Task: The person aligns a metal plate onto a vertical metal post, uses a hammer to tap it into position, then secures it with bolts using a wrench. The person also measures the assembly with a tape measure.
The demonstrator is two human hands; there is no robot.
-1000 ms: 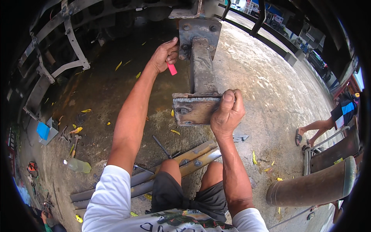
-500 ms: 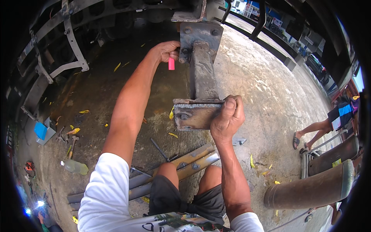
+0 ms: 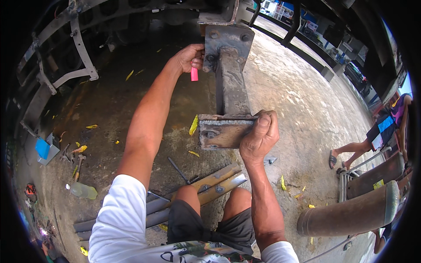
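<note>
A rusty steel bracket (image 3: 233, 83) hangs in front of me, made of a square tube with a plate at each end. Its bolted upper plate (image 3: 229, 43) meets a frame member above. My left hand (image 3: 189, 58) is closed at the left edge of that plate, and a short bright pink piece (image 3: 194, 74) sticks out below its fingers; the fingertips are partly hidden. At the bottom end, my right hand (image 3: 259, 135) grips the right side of the lower plate (image 3: 223, 133), thumb in front and fingers curled behind.
Steel bars (image 3: 210, 188) lie on the concrete beneath my knees, beside a thin rod (image 3: 177, 168). Left stand a plastic bottle (image 3: 82, 190), a hammer (image 3: 79, 168) and a blue-grey box (image 3: 47, 149). Gas cylinders (image 3: 346, 212) and a person (image 3: 386, 125) are right. Welding light (image 3: 43, 231) glows lower left.
Both hands keep their places on the bracket, while the whole view shifts slightly. At right, more of the other person shows, and the welding glare at lower left is dimmer.
</note>
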